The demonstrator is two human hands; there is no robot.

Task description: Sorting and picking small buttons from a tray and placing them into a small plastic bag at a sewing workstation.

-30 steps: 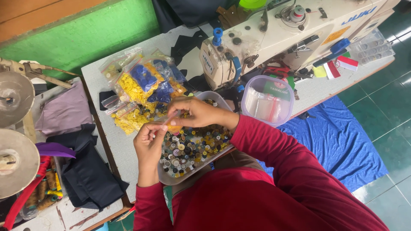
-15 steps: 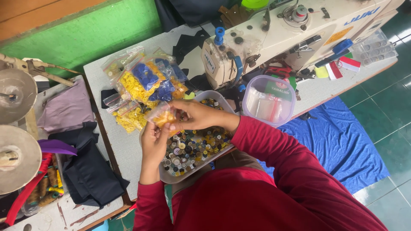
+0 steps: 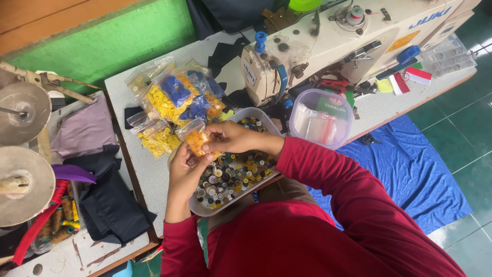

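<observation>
Left hand [image 3: 185,165] pinches one small clear plastic bag of orange buttons [image 3: 196,139] from below; right hand [image 3: 231,137] grips its top. The bag hangs over one grey tray of mixed buttons [image 3: 205,209] on the white bench [image 3: 134,169]. Risk: a tilted open bag could spill into the tray, mixing colours. Behind: about six button bags [image 3: 171,100], one lidded round tub [image 3: 321,118].

White worktable [image 3: 154,177] bears sewing machine [image 3: 328,43], button tray [image 3: 233,174], button bags [image 3: 171,105], lidded tub [image 3: 322,118].
</observation>
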